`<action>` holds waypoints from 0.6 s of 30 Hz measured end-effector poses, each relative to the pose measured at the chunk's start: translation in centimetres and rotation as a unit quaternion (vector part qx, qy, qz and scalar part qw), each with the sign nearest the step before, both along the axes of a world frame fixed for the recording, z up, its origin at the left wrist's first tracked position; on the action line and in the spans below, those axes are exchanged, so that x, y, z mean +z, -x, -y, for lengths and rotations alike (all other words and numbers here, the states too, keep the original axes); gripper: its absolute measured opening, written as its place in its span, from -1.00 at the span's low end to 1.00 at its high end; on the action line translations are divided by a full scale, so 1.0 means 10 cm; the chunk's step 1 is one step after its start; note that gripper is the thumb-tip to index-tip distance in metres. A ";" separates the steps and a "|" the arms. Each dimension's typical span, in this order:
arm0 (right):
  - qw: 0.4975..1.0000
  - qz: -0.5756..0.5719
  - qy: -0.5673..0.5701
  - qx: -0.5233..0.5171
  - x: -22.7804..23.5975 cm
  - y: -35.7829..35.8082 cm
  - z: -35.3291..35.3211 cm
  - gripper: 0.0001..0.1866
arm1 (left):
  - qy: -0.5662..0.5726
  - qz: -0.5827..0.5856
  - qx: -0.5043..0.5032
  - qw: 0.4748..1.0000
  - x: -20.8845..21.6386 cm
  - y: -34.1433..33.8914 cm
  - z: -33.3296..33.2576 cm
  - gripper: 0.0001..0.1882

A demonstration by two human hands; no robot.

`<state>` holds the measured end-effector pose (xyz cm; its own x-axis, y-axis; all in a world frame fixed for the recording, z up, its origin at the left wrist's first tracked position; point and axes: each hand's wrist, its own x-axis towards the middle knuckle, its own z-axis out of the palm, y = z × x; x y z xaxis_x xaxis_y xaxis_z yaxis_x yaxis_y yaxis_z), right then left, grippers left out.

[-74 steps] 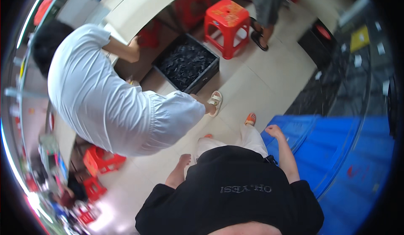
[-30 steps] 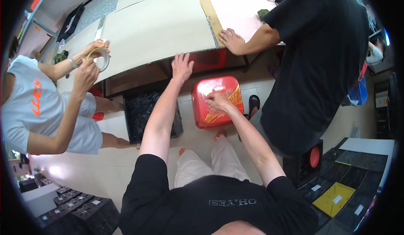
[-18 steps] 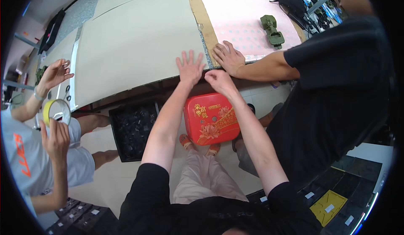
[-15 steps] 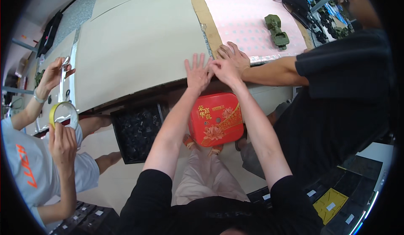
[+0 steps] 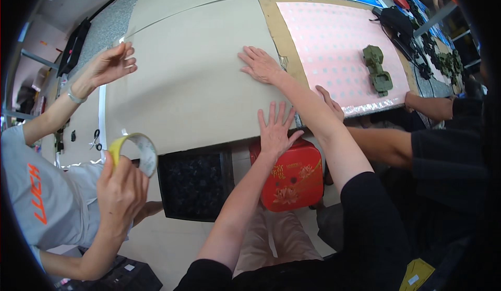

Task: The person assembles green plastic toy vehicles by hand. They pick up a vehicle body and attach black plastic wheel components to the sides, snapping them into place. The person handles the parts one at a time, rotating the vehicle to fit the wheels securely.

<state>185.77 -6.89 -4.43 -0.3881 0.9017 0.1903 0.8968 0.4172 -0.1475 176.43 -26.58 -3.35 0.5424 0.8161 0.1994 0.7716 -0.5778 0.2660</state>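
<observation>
My left hand lies flat at the front edge of the beige board, fingers spread. Further in, my right hand rests palm down on the same board near its right edge, holding nothing. To its right is a brown board topped by a pink patterned sheet. A co-worker's hand touches the sheet's near edge. On the left, another person's hand grips a yellow-edged roll of tape, while that person's other hand is raised over the board's left side.
An olive-green moulded part lies on the pink sheet. Below the table edge are a red stool and a black bin of dark pieces. Scissors lie at the left. A black cap-like item and cables sit far right.
My hands have parted: the right moved further onto the beige board, the left to the front edge. The person at left has brought the tape roll nearer. The view has shifted.
</observation>
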 end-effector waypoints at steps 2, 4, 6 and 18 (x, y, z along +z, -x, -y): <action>0.999 0.018 0.005 -0.035 -0.08 -0.03 -0.19 -0.45 | 0.012 -0.004 -0.001 1.000 0.01 0.00 0.02 -0.24; 0.996 0.052 0.001 -0.071 -0.03 -0.07 -0.38 -0.44 | 0.018 -0.002 0.001 1.000 0.03 0.02 0.00 -0.20; 0.991 0.097 0.004 -0.089 0.00 -0.16 -0.56 -0.44 | 0.024 0.004 0.004 1.000 0.05 0.00 -0.01 -0.18; 0.979 0.168 0.018 -0.113 0.07 -0.55 -1.72 -0.40 | 0.089 0.000 0.013 0.996 0.11 -0.03 -0.05 -0.13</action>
<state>191.24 10.26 -3.73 -0.2138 0.9755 0.0521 0.9658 0.2031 0.1610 176.76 -26.07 -2.23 0.5202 0.8526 0.0501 0.7860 -0.5009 0.3625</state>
